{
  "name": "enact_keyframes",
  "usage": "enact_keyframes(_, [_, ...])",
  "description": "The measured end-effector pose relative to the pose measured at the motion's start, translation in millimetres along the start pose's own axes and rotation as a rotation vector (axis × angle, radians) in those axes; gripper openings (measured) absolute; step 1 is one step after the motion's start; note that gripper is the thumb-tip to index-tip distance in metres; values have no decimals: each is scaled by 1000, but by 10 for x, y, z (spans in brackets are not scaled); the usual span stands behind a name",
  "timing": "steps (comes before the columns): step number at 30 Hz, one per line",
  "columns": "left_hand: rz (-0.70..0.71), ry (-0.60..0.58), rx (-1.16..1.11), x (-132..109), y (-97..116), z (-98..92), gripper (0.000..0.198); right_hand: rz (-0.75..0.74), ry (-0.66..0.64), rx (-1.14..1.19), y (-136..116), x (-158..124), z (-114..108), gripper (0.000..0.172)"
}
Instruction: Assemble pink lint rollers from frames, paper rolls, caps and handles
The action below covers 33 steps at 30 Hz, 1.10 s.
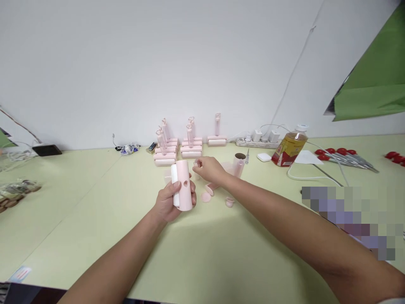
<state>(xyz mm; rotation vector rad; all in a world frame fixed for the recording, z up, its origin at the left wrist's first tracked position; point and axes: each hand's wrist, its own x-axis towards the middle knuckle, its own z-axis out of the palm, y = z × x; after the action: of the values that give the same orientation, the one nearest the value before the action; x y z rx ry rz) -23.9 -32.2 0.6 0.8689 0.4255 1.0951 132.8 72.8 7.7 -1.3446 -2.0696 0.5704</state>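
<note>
My left hand (171, 200) is wrapped round a pink lint roller head (184, 185), which stands nearly upright. A white roll (174, 184) shows along its left side, and a small hole is in the pink cover facing me. Just right of its upper end, my right hand (210, 171) has its fingers pinched together on a small pale, see-through part (196, 164), too small to name. Below my right wrist lie a pink disc (206, 197), a small pink fitting (229, 202) and a curved pink piece (209, 190), partly hidden by the hand.
Several finished-looking pink lint rollers (164, 161) stand near the wall. Right of them are a power strip (257, 142), a white square box (263, 157) and a juice bottle (289, 147). Red-ended tools (348, 157) lie further right. Bundled cables (127, 149) sit back left.
</note>
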Motion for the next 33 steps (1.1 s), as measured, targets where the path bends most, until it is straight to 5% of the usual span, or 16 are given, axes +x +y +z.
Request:
enact_keyframes(5, [66,109,5,14,64,27,37,-85,28,53,-120,-204,-138,20])
enact_keyframes(10, [94,137,13,9,44,80,40,-258,110,282,-310,-721,-469,20])
enact_keyframes(15, [35,75,76,-16,-81,122,39,-213,-22,371,-340,-1262,-648,26])
enact_keyframes(21, [-33,13,147,-45,-194,196,41,-270,-51,233,-171,-1614,-570,27])
enact_keyframes(33, [-161,42,256,-30,-344,167,42,-276,-48,216,8,-1719,-445,28])
